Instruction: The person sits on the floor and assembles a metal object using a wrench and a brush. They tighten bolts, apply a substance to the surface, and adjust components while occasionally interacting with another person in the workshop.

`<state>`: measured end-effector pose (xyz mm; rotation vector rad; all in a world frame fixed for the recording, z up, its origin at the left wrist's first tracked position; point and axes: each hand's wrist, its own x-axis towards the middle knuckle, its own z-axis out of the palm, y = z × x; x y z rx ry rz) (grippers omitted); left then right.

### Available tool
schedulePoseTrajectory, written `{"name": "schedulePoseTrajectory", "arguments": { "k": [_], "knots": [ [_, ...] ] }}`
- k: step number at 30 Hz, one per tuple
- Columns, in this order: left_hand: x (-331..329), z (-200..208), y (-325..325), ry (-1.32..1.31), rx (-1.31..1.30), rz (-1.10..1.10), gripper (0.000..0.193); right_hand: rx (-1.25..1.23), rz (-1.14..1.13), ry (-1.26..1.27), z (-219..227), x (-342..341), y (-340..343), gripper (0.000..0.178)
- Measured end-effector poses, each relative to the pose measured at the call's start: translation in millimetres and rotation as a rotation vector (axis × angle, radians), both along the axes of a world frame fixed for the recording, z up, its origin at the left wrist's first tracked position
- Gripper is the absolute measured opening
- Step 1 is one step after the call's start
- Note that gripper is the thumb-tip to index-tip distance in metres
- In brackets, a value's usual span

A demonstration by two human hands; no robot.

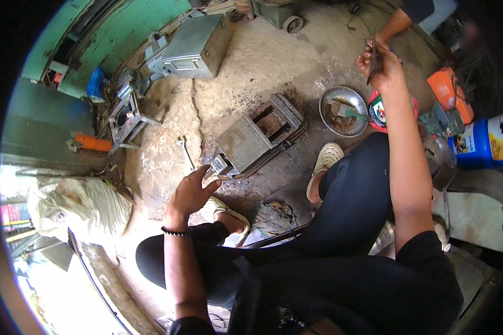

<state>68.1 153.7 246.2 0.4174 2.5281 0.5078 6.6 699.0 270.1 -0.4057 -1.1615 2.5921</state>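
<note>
Grey metal casing (243,144) lies near our wide-spread left hand (189,194); our right hand (387,71) holds a dark thin piece (373,62) — a loose pinch could drop it.

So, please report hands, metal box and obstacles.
Left hand open, near metal box. Right hand gripping thin dark piece. Box on floor. Another person's hand close by.
</note>
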Motion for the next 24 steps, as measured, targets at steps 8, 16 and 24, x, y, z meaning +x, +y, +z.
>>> {"name": "schedulePoseTrajectory", "arguments": {
  "k": [8,16,24],
  "knots": [
    [42,31,-1,-0.053,0.145,0.129,0.064,-0.149,-0.126,-0.104,-10,38,25,0.048],
    [5,59,-55,0.03,0.207,0.011,0.064,0.049,-0.081,-0.116,31,76,-55,0.058],
    [-92,2,-67,0.255,0.217,0.051,0.065,0.224,0.272,-0.455,-73,56,-210,0.049]
  ]
}}
